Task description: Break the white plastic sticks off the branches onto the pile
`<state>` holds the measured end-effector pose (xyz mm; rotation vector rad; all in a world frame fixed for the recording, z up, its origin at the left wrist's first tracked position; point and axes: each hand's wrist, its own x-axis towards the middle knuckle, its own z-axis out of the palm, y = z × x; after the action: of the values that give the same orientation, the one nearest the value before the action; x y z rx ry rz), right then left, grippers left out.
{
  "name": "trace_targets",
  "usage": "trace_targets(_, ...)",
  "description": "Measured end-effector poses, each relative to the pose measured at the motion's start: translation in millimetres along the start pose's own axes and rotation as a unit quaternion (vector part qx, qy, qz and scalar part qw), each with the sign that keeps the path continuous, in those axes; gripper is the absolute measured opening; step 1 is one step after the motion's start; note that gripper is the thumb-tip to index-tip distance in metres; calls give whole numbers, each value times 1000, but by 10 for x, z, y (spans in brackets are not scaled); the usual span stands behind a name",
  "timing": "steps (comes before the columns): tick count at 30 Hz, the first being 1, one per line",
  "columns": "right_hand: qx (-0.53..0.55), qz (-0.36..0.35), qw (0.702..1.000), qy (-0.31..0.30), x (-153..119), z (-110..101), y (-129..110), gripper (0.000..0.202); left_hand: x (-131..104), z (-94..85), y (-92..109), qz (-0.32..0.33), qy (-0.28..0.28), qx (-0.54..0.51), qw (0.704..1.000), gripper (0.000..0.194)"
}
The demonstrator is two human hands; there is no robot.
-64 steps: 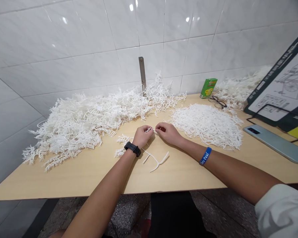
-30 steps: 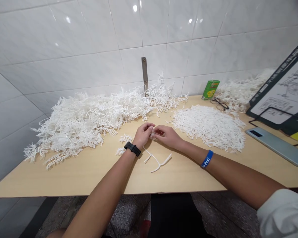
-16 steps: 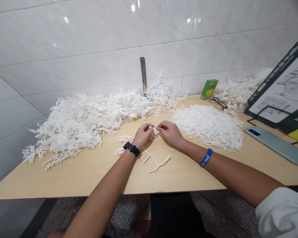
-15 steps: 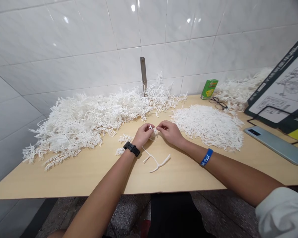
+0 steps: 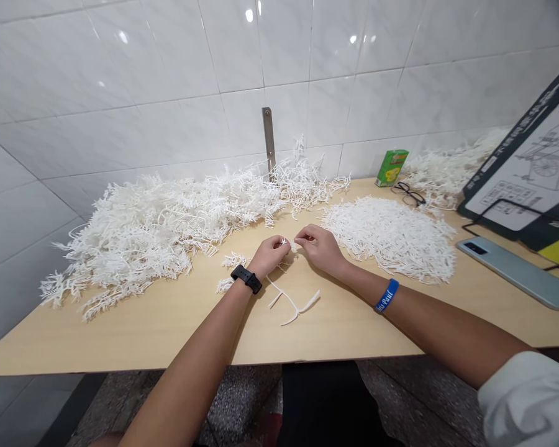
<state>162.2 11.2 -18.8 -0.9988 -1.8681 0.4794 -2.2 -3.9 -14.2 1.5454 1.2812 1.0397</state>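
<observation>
My left hand (image 5: 269, 254) is closed on a small white branched plastic piece (image 5: 284, 241), whose tips poke out past the thumb and fingers. Just to its right, my right hand (image 5: 321, 249) pinches with thumb and forefinger at the right side of the white plastic; the exact bit between those fingertips is too small to make out. Below the hands a thin white branched strip (image 5: 298, 310) lies on the table. A few small white branched pieces (image 5: 235, 259) rest beside my left wrist.
A large heap of white branched plastic (image 5: 168, 217) spreads along the wall. On the right lie a flat pile of small white pieces (image 5: 395, 239), a green box (image 5: 392, 167), glasses (image 5: 409, 194), a phone (image 5: 517, 273) and a leaning printed board (image 5: 531, 167). A metal bracket (image 5: 269, 143) stands against the wall.
Both hands stay in nearly the same spot. My left-hand fingers have shifted slightly around the white piece, and the fingertips of the two hands remain close together.
</observation>
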Motion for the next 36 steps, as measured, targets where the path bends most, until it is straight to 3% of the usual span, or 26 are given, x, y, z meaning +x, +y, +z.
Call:
trace_targets(11, -4, -20, 1000, 20, 7, -21, 5, 13, 26, -6, -64, 16, 42, 88, 995, 22)
trace_targets(19, -2, -7, 1000, 18, 16, 5, 68, 12, 27, -50, -85, 25, 26, -3, 999, 25)
trace_targets(27, 3, 69, 997, 27, 40, 29, 130, 13, 4, -43, -59, 13, -9, -80, 997, 21)
trace_targets(36, 12, 67, 998, 16, 43, 42, 137, 15, 27, -36, -76, 18, 3, -69, 997, 13)
